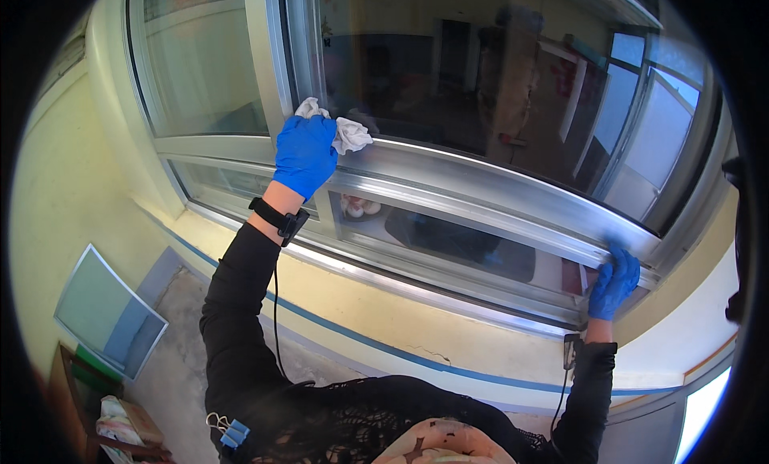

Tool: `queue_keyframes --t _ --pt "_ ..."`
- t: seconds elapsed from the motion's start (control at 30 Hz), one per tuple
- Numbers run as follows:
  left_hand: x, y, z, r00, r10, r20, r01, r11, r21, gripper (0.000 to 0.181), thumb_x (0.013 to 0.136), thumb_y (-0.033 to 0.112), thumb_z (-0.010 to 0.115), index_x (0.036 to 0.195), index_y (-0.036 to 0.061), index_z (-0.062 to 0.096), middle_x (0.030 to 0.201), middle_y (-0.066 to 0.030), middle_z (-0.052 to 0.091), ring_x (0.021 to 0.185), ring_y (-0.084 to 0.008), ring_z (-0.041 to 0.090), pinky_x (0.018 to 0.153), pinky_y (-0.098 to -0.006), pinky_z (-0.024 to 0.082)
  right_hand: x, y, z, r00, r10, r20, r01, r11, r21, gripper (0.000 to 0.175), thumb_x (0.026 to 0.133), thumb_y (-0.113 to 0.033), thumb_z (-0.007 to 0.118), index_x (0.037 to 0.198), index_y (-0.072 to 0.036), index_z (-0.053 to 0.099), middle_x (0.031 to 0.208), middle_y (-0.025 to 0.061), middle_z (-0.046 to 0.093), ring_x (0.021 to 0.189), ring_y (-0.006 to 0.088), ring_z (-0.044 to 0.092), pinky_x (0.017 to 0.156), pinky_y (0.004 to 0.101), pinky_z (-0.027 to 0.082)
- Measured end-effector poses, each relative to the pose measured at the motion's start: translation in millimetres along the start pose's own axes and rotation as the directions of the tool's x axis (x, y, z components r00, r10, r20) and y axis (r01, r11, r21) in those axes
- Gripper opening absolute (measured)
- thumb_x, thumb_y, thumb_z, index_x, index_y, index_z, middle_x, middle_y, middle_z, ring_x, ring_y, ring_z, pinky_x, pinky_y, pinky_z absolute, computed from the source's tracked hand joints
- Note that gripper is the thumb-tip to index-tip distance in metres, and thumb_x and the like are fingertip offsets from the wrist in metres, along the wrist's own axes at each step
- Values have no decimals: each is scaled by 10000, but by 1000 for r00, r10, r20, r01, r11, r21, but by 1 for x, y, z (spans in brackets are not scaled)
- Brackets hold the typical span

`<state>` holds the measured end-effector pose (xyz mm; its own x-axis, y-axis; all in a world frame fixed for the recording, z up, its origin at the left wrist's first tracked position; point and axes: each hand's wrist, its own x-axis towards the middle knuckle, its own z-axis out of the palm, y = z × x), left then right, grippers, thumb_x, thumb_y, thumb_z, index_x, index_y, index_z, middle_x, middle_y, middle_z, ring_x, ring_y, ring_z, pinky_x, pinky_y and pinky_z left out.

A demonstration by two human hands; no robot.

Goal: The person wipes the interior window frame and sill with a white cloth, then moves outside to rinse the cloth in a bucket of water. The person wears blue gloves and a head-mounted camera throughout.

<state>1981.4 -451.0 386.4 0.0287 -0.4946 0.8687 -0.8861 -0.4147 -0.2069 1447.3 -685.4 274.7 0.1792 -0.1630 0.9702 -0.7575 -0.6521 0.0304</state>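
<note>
My left hand (306, 155), in a blue glove, is closed on a crumpled white cloth (351, 136) at the lower left corner of a dark glass window pane (420, 73). The cloth touches the aluminum window frame (420, 155). My right hand (615, 282), also in a blue glove, rests at the frame's lower right end; its fingers are partly blurred, and no object shows in it. Black sleeves cover both arms, with a black strap on each wrist or forearm.
Below the large pane runs a lower row of glass (444, 236), with a plate of pale round items behind it. At the left, a framed glass panel (111, 311) leans near a wooden piece of furniture (66, 398) holding bundled cloth. A yellow wall (372, 296) lies beneath the window.
</note>
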Motion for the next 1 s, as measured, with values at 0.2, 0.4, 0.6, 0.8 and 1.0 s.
queue_keyframes --t 0.2,0.4,0.6,0.8,1.0 --pt "8 -18 -22 975 -65 -213 45 994 -101 343 773 117 654 1115 155 646 1012 -90 681 863 -346 633 789 -409 505 4 -1 2 1000 -7 -13 8 998 64 364 958 -386 470 1116 -112 649 1110 117 619 1038 323 552 954 435 390" --pt "15 47 -6 995 65 70 -62 997 -40 243 797 142 642 1040 140 637 967 -102 658 857 -351 624 779 -428 503 2 2 1 999 -12 -42 14 999 52 313 939 -363 515 1117 -137 639 1081 102 612 1011 318 552 939 434 395" --pt "34 147 -9 937 338 -87 -348 921 -172 300 793 143 661 1093 133 646 1009 -90 651 909 -316 624 848 -426 486 4 -3 -1 999 37 -5 -36 997 61 282 901 -320 553 1106 -149 645 1061 86 612 991 306 547 937 433 394" --pt "65 258 -11 874 474 -107 -485 840 -244 189 815 113 636 1000 117 673 880 -102 656 764 -276 660 710 -377 529 7 -4 -2 999 8 -45 -4 997 74 289 872 -307 584 1106 -148 641 1045 101 611 999 329 546 939 443 392" --pt "90 365 -28 789 609 -78 -603 744 -287 121 789 149 712 898 99 710 859 -131 685 795 -305 685 699 -386 546 4 0 -2 996 84 -15 -82 992 100 263 865 -305 593 1067 -149 654 1045 97 621 1011 336 546 991 463 378"
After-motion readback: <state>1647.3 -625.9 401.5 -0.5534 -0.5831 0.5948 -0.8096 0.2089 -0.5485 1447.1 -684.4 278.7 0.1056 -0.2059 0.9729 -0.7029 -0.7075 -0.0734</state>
